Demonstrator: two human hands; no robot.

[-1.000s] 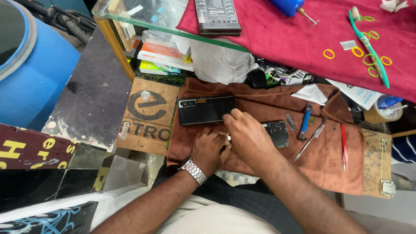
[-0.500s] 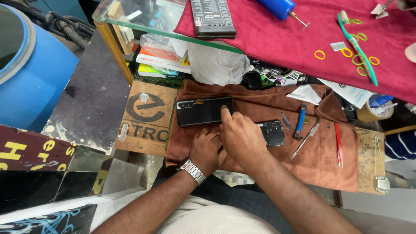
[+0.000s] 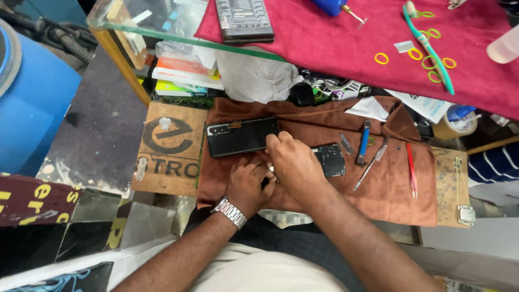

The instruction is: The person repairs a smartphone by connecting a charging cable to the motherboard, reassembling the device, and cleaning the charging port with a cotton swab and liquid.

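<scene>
A black phone (image 3: 240, 136) lies open-backed on a brown cloth (image 3: 389, 189). My right hand (image 3: 292, 162) rests just right of it, with bent fingertips touching the phone's lower right corner. My left hand (image 3: 248, 183), with a metal watch on the wrist, is curled on the cloth right under the right hand. A small pale bit shows between the two hands; what either hand holds is hidden. A small dark circuit board (image 3: 331, 159) lies beside my right hand.
A blue screwdriver (image 3: 365, 141), metal tweezers (image 3: 372, 163) and a red tool (image 3: 412, 168) lie on the cloth. Above, a glass counter carries a red cloth (image 3: 324, 38), a teal toothbrush (image 3: 430, 48), yellow rings and a dark tool case (image 3: 244, 20). A blue barrel (image 3: 32, 108) stands left.
Both hands have stayed pressed together by the phone, the right fingertips edging closer to its corner. The view has shifted slightly.
</scene>
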